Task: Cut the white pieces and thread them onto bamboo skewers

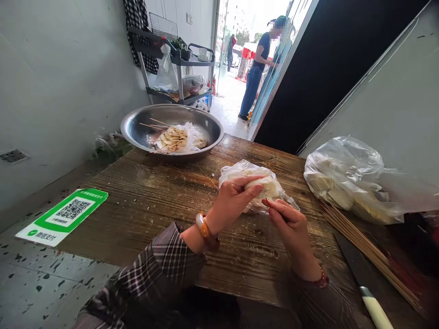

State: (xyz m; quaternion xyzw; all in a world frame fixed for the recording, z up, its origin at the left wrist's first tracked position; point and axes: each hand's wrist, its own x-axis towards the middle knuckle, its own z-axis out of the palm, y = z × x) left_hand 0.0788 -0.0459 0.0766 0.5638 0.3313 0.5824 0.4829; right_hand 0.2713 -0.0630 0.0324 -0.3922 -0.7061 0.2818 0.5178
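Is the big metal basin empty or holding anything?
Partly filled: skewered pale slices and clear plastic lie inside the basin, its inner wall largely bare.

From where I'm driving, I get a plain pale left wall (51, 91) with an outlet (13, 156) low down, and speckled floor (27, 283) in the lower left corner. Upper middle, there's a shelf cart (180, 82) next to a glass-sided doorway (273, 80), daylight so bright it's nearly blown out. A big black panel (308, 68) slants across the upper right beside a pale right wall (394, 96), and a scuffed wooden table (154, 196) fills mid-frame
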